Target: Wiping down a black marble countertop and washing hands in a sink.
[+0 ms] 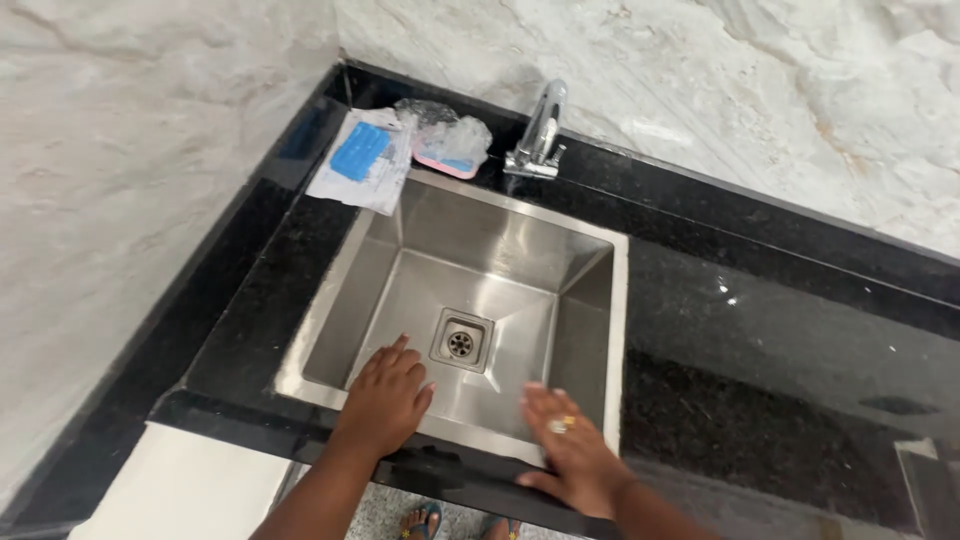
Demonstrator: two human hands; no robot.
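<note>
Head view: your two hands at the square brushed-steel sink (585, 330), set in a black polished stone counter (760, 330).
Your left hand (388, 397) lies flat and released over the near rim; your right hand (565, 445), ringed, rests open beside it, grasping nothing. Round steel drain (460, 343) lies between and beyond them; chrome tap (540, 135) at rear.

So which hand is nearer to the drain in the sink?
Left. The left hand lies just beside the drain, lower left of it; the right hand is farther, lower right.
</note>
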